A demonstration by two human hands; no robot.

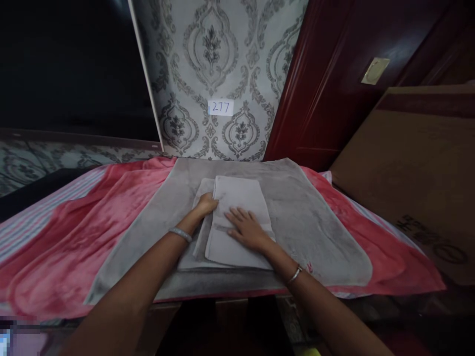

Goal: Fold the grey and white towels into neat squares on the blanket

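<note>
A pale folded towel point(239, 193) lies on top of a grey folded cloth point(202, 190), whose edge shows along its left side. My left hand point(207, 203) is closed around the towel's left edge, its fingertips partly hidden. Spread over the middle of the same towel, my right hand point(248, 229) rests flat with its fingers apart. Both pieces sit on a large grey fleece blanket point(304, 212) with a small red mark near its lower right.
Beneath the grey blanket is a pink-red blanket point(85, 217) over a striped cloth point(33, 222). A cardboard box point(415, 168) stands at right, before a dark red door point(326, 79). A black screen point(74, 69) is at left. A "277" label point(220, 107) is on the patterned wall.
</note>
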